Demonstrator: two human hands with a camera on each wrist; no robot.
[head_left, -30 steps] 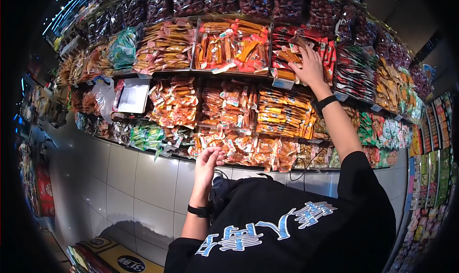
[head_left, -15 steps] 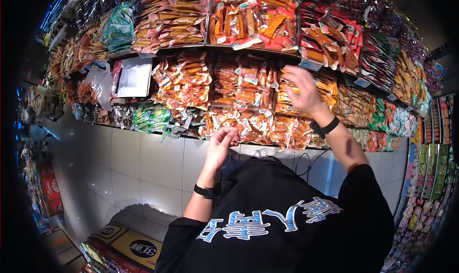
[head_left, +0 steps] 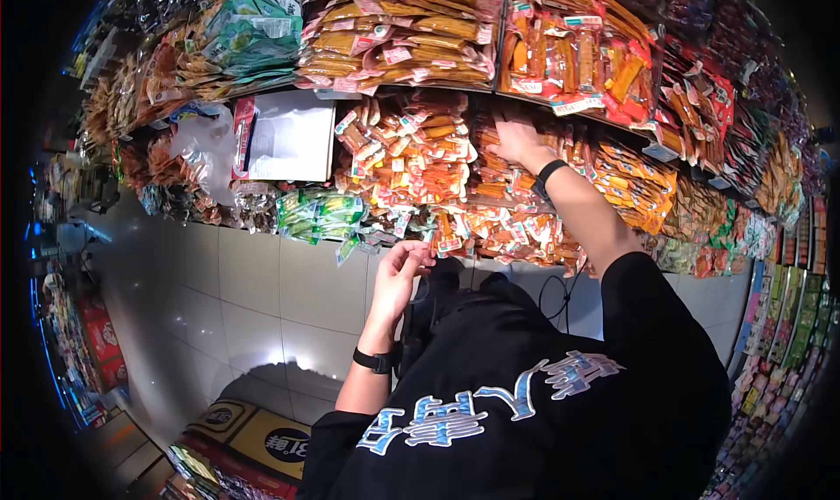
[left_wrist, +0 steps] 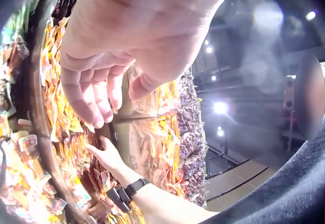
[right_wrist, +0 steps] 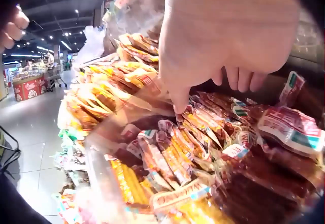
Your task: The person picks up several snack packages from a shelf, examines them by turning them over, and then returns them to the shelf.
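Observation:
In the head view my right hand reaches into a middle-tier compartment of sealed brown snack packs. The right wrist view has the thumb extended down at the small packs, with the other fingertips partly hidden behind the palm. From the left wrist view, the same right hand lies over the packs with its fingers extended. My left hand hangs in front of the lowest tier, fingers loosely bent and holding nothing. Close up, those bent left fingers are apart from the thumb.
Orange snack packs fill the neighbouring compartment, beyond a clear divider. A white open box and a plastic bag sit further left. Above, the upper tier holds larger packs. Yellow printed cartons stand on the floor behind.
My right hand has left the red packs on the upper tier and come down and left into the middle-tier brown packs. The view has shifted left along the shelves. My left hand stays low, its pose much the same.

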